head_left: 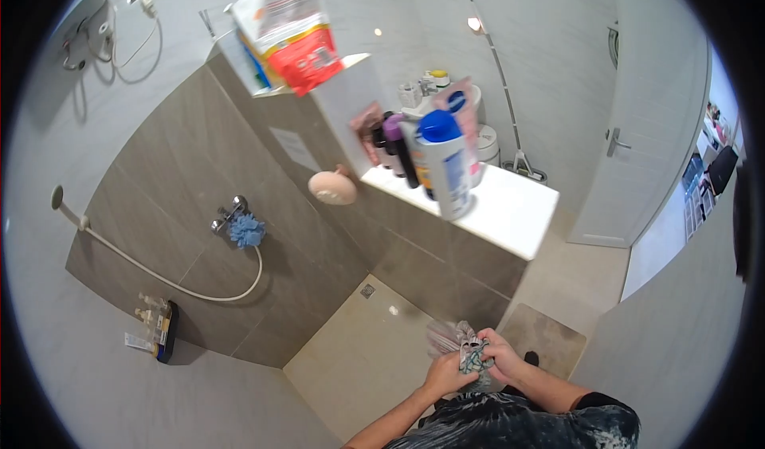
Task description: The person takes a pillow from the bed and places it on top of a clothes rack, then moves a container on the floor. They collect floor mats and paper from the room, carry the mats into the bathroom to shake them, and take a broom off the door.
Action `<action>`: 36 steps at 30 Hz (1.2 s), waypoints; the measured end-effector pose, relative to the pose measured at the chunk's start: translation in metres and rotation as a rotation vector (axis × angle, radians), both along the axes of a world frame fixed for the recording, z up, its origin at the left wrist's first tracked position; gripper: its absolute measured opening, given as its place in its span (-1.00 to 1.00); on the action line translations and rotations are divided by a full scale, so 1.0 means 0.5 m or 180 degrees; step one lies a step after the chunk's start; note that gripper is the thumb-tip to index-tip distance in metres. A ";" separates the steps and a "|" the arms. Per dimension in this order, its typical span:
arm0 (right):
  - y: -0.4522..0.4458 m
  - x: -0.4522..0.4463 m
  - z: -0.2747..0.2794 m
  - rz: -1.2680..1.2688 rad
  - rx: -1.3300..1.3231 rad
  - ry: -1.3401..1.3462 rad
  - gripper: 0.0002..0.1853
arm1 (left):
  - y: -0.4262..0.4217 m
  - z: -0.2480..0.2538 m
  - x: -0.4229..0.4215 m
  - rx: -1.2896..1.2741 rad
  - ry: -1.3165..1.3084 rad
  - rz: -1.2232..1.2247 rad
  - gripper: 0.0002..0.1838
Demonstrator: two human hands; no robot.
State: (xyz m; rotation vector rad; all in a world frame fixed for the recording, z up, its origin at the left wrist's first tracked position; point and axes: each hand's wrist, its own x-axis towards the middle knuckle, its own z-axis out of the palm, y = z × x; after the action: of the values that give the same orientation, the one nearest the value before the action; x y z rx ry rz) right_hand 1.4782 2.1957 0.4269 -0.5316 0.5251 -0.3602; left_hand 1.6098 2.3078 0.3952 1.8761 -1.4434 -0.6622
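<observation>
In front of my body, low in the head view, both hands meet at a bunched green-and-white patterned cloth [476, 356]. My left hand [448, 376] grips it from the left with closed fingers. From the other side my right hand [501, 356] pinches its upper edge, fingers curled. A pale pinkish, streaked bundle [448, 338] sticks out past the cloth, just beyond my left hand; its kind is hard to make out. Part of the cloth is covered by my fingers.
A half-wall with a white ledge [510, 206] holds a blue-capped white bottle [448, 166] and other toiletries. A red-and-white packet [291, 31] sits higher up. To the left hang a shower hose [175, 291] and blue bath puff [246, 231]. A door [610, 130] stands right.
</observation>
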 end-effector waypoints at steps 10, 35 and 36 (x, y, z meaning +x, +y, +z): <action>-0.496 -0.275 0.100 0.2418 -0.4394 -0.0456 -0.01 | -0.305 0.286 -0.221 -0.1078 0.0552 -0.0789 -0.63; -0.731 0.029 0.473 -0.0575 -0.7298 -0.2002 -0.31 | -0.032 0.393 -0.159 -0.4789 0.1104 0.3127 -0.31; -0.718 0.048 0.447 -0.0547 -0.7311 -0.2045 -0.31 | 0.024 0.295 -0.124 -0.4444 0.1528 0.3276 -0.32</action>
State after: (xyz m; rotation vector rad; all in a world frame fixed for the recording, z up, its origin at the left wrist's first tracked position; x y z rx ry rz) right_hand 1.5024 1.8365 0.6506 -2.4379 -0.7856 -1.1961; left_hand 1.5480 2.3198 0.5427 0.9151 -0.2216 0.3722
